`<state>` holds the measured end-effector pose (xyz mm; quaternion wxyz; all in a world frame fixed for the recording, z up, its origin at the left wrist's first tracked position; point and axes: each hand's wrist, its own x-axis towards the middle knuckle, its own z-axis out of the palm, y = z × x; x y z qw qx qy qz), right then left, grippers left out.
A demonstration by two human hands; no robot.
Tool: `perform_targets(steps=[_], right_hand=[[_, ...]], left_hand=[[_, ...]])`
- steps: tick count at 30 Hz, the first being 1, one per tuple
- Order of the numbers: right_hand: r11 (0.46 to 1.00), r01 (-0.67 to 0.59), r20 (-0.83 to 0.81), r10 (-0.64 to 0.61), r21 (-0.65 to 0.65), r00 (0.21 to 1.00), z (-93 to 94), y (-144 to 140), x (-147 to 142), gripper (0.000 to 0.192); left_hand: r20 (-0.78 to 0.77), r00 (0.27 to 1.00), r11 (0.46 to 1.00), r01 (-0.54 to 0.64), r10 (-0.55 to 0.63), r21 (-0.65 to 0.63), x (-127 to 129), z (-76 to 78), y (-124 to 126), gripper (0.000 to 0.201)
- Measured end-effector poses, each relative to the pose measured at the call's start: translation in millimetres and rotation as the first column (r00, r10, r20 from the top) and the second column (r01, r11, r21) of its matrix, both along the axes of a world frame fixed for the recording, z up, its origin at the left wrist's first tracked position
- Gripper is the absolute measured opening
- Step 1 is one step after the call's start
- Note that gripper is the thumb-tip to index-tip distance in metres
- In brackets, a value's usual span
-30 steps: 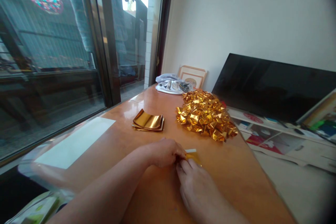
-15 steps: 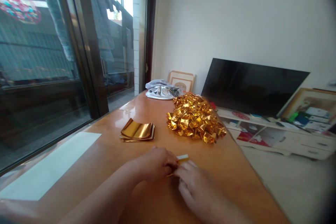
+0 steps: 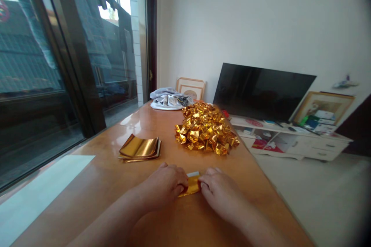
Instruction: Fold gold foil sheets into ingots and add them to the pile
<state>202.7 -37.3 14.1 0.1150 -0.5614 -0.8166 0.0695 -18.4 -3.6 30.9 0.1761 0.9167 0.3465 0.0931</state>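
Note:
A sheet of gold foil paper (image 3: 192, 185), partly folded with a pale strip along its far edge, lies on the wooden table (image 3: 139, 204) between my hands. My left hand (image 3: 166, 185) is closed on its left side, fingers curled. On the opposite side my right hand (image 3: 217, 189) pinches the right edge. Beyond my left hand rests a stack of gold foil sheets (image 3: 140, 147), the top one curling up. A heap of folded gold foil pieces (image 3: 205, 129) spreads over the table farther off to the right.
A pale paper sheet (image 3: 37, 193) lies along the table's left edge, near the glass sliding door (image 3: 66, 65). Bundled light cloth (image 3: 168, 99) sits at the far end. Past the right edge stand a television (image 3: 263, 92) and a low white cabinet (image 3: 310, 148).
My hands have drawn apart sideways, the right one moving rightward, so more of the gold foil paper shows between them. The camera view has turned slightly to the right.

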Motion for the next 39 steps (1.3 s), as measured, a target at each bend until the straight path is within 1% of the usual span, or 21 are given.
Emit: perform_targets(steps=[3,6,9,11,14,18,20,23,26,29,32,36,39], right_hand=[[1.000,0.029,-0.011,-0.029,-0.001,1.000,0.2,1,-1,0.030],[0.998,0.061,-0.024,-0.061,-0.012,0.998,1.1,2,-3,0.027],[0.997,0.067,-0.059,-0.069,-0.025,0.996,0.6,4,-2,0.023],[0.997,0.071,-0.083,-0.074,-0.030,0.994,-1.0,5,0,0.020],[0.995,0.090,-0.119,-0.094,-0.041,0.988,-4.3,8,2,0.015],[0.992,0.119,-0.164,-0.123,-0.035,0.979,-7.8,10,2,0.005],[0.989,0.147,-0.183,-0.150,-0.034,0.972,-8.6,12,2,0.001],[0.981,0.188,-0.191,-0.194,-0.050,0.962,-9.2,14,1,0.008],[0.984,0.177,-0.202,-0.181,-0.036,0.963,-11.1,16,2,0.007],[0.987,0.158,-0.233,-0.160,-0.030,0.959,-13.8,17,2,0.006],[0.988,0.151,-0.259,-0.157,-0.043,0.953,-14.8,18,3,0.011],[0.989,0.128,-0.287,-0.143,-0.069,0.947,-15.2,20,5,0.014],[0.990,0.113,-0.324,-0.135,-0.086,0.936,-18.1,22,6,0.014]], left_hand=[[-0.006,0.999,0.999,-0.038,0.038,-0.007,3,-6.0,4,0.022],[0.018,0.987,0.987,-0.160,0.160,0.003,5,-14.0,8,0.016],[0.064,0.960,0.960,-0.276,0.273,0.041,5,-22.4,11,0.024],[0.063,0.949,0.949,-0.312,0.309,0.047,4,-26.5,12,0.023],[0.036,0.938,0.939,-0.345,0.345,0.002,4,-28.3,15,0.019],[0.003,0.919,0.915,-0.393,0.395,-0.092,5,-24.4,16,0.017],[-0.010,0.913,0.905,-0.405,0.407,-0.128,6,-22.6,16,0.016],[-0.007,0.908,0.898,-0.417,0.420,-0.142,8,-22.7,16,0.015],[0.019,0.905,0.898,-0.420,0.426,-0.132,8,-26.2,18,0.013],[0.061,0.912,0.907,-0.393,0.406,-0.152,6,-31.1,19,0.010],[0.093,0.915,0.910,-0.373,0.393,-0.180,5,-35.0,21,0.005],[0.098,0.918,0.898,-0.348,0.384,-0.268,3,-36.0,22,0.005],[0.130,0.918,0.887,-0.314,0.375,-0.338,3,-35.0,21,0.006]])
